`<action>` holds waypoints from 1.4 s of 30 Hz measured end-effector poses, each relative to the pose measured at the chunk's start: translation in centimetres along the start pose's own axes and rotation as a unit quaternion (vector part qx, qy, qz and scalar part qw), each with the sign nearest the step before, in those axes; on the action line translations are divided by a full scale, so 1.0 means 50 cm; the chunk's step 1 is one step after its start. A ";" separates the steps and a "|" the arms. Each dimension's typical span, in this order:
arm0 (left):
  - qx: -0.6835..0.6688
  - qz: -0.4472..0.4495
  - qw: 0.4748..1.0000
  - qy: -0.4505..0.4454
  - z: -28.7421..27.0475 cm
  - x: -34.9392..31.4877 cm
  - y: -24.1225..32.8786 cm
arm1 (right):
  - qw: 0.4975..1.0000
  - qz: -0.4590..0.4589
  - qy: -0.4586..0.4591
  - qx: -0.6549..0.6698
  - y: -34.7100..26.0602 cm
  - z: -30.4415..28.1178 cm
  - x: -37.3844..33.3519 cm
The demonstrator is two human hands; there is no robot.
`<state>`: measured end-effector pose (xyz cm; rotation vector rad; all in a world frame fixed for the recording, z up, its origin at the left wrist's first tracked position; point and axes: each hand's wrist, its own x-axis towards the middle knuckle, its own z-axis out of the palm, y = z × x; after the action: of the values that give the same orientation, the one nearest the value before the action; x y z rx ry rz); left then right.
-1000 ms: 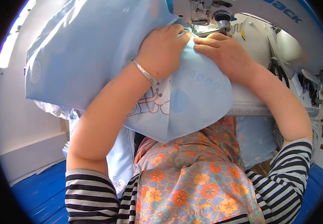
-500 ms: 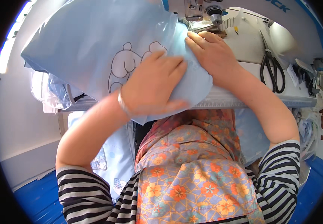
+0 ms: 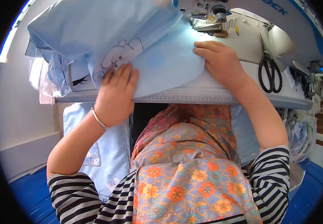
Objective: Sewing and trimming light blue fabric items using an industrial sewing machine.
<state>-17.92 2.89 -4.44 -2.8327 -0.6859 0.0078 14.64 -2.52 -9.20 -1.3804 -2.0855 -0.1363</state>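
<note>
A large piece of light blue fabric with a cartoon animal outline lies across the sewing machine table, bunched and folded over at the left. My left hand rests on its near edge beside the drawing, fingers stretched out and a little apart, slightly blurred; a bangle circles that wrist. At the fabric's right edge, just in front of the lit needle area, my right hand holds the cloth with its fingers close together. Its thumb is hidden. Above sits the sewing machine head with a metal guide under it.
Black-handled scissors lie on the right of the table. A ruler strip runs along the front edge. Clear plastic bunches at the left end. More printed blue fabric hangs below, next to my floral apron.
My left hand has slid left and toward me, away from my right hand. The fabric's drawing has shifted and folded over, leaving a smoother stretch between the hands. My right hand moved slightly nearer me.
</note>
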 end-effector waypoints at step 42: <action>-0.193 0.059 0.973 -0.111 -0.085 0.227 0.072 | 0.999 -0.005 -0.002 -0.031 -0.033 0.010 0.034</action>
<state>-5.94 3.97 -0.56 -3.2792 -0.6190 0.2405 12.56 -1.72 -8.27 -1.4090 -2.1075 -0.2048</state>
